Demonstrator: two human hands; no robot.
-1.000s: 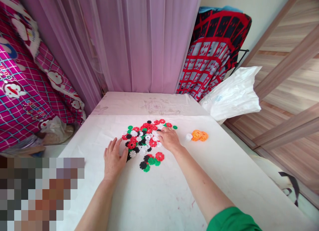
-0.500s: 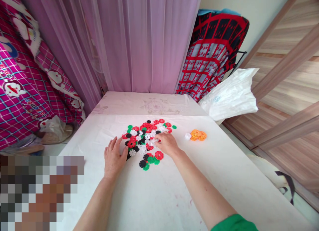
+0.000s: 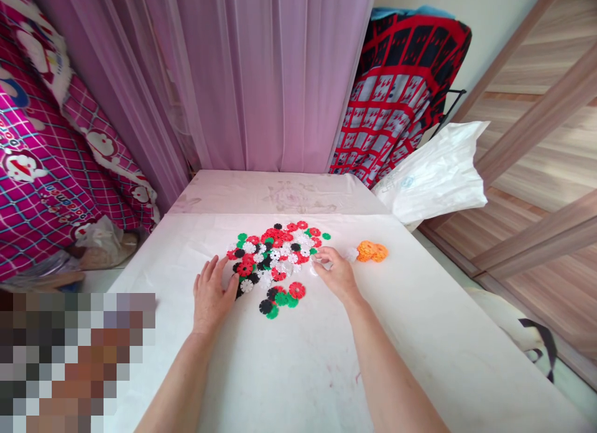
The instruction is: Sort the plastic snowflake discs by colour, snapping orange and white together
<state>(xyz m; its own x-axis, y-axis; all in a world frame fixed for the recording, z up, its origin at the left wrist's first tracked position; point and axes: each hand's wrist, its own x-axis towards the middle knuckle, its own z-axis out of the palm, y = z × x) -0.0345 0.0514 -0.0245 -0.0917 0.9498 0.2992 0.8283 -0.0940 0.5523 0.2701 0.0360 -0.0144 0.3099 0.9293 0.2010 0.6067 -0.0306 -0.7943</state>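
The white surface [image 3: 284, 371] fills much of the lower and middle frame. Behind it hangs a big purple curtain [image 3: 280, 78]. A white bag [image 3: 433, 175] sits by the surface's right edge.

The left arm [image 3: 172, 377] comes up from the lower left, and the right arm [image 3: 392, 371] from the lower right.

The left hand [image 3: 212, 299] lies palm down with its fingers spread wide, its thumb at the left edge of the pile. The right hand [image 3: 338, 274] has its thumb and finger close together, pinching a white disc [image 3: 313, 269] just right of the pile.

The pile [image 3: 275, 249] of red, white, black and green discs is in the middle, between the hands. Just below it is a little bunch [image 3: 282, 299] of red, green and black discs. Right of the right hand are orange discs [image 3: 372, 251], with a few white ones [image 3: 351, 254] beside them.
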